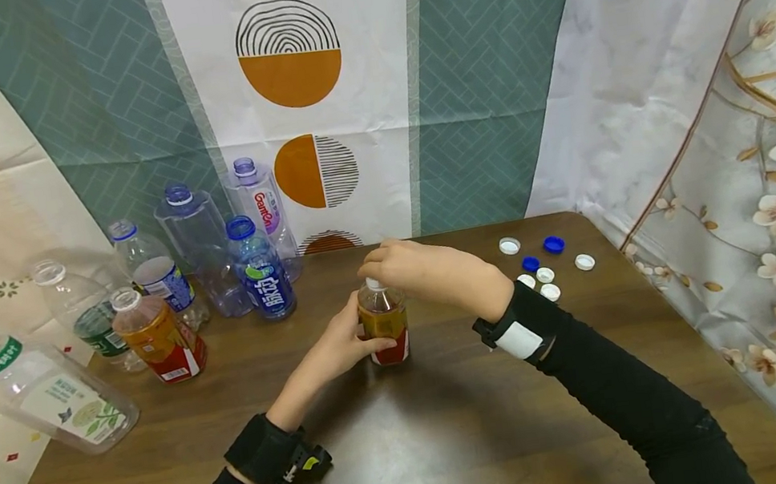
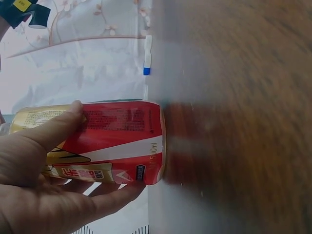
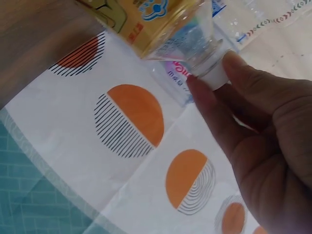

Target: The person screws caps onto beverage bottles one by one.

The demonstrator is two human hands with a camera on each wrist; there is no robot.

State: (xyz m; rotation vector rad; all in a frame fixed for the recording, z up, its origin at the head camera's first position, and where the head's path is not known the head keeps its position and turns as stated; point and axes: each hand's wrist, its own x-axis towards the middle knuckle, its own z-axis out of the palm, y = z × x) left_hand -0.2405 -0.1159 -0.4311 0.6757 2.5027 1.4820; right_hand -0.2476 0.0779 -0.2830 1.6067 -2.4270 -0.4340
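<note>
Bottle with a gold-and-red label stands upright in front of me on the wooden table, near its far edge and between 2 groups of things. My left hand grasps it around the body, thumb on 1 side and fingers on the other. My right hand comes over the top, with thumb and fingertip pinching the white cap, which sits on the neck.

As for progress, I count 7 bottles off to my left, and as far as I can see their necks are bare: a big bottle with a green band, a green-label bottle, an orange-and-red bottle, a blue-and-white-label bottle, a tall bluish bottle, a blue bottle and a pink-lettered bottle. On my right lie 7 loose caps, 2 blue and 5 white or pale. The numbers match, so I judge those 7 to be dealt with and the bottle I'm holding to be what's left, its cap not yet apart from the neck. I see no other capped bottle on the table. Whether the cap is loose or tight on its thread, and which way it is being turned, I cannot tell.
</note>
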